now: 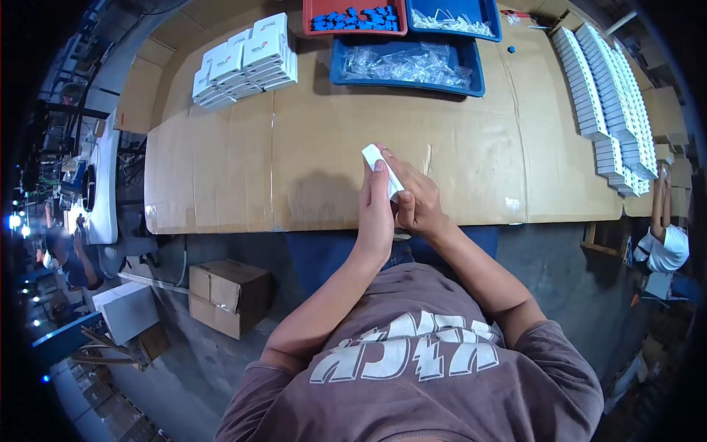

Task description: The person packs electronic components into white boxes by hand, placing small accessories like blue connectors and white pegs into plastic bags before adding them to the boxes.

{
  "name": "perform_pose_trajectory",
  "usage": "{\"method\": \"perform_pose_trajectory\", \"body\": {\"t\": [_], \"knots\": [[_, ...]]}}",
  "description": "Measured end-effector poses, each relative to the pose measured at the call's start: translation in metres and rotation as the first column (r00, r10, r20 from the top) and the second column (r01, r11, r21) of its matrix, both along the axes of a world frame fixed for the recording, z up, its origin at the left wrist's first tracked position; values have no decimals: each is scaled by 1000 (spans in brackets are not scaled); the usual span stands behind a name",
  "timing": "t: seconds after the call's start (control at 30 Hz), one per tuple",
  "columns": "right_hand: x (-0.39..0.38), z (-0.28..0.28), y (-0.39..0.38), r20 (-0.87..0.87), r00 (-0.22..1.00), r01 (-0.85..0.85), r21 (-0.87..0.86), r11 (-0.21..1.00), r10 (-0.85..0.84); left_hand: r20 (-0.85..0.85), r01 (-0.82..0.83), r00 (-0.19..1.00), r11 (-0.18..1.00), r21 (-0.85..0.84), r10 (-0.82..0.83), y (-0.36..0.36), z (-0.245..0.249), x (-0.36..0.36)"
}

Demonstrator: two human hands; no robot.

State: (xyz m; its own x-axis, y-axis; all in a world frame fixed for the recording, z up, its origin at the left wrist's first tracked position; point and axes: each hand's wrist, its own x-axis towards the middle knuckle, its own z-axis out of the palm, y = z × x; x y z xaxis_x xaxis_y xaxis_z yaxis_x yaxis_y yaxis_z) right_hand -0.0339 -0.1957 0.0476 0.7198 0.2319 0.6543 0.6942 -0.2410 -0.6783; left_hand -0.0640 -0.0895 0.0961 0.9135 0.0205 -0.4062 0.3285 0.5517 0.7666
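Observation:
Both my hands are closed round one small white box [373, 155], held tilted above the front part of the cardboard-covered table [331, 125]. My left hand [376, 214] grips its near left side, the thumb lying along the top. My right hand [418, 197] wraps the right side, with its thumb at the lower end of the box. Much of the box is hidden by the fingers. Beyond the hands, a blue tray [407, 87] holds clear plastic bags [405, 62].
At the back stand a red bin [357, 32] of blue parts and a blue bin [499, 33] of white pieces. White boxes are stacked at back left [247, 62] and in long rows at right [615, 103]. A cardboard carton [228, 295] sits on the floor. Other people are at both sides.

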Motion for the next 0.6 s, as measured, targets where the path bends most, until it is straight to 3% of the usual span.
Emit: {"method": "perform_pose_trajectory", "body": {"t": [0.3,0.4,0.53,0.6], "knots": [[3,9,-1,-96,992,-78,22,997,80,11,-12,1000,996,-85,13,2,-4,-1],[5,10,0,-188,967,-143,169,975,174,-28,-17,1000,995,-95,14,4,3,1],[4,27,-5,-316,930,-112,251,962,190,76,35,996,999,36,-38,12,-10,5],[5,29,-10,-370,922,-73,128,989,116,175,26,983,985,169,-56,15,-13,7]]}}
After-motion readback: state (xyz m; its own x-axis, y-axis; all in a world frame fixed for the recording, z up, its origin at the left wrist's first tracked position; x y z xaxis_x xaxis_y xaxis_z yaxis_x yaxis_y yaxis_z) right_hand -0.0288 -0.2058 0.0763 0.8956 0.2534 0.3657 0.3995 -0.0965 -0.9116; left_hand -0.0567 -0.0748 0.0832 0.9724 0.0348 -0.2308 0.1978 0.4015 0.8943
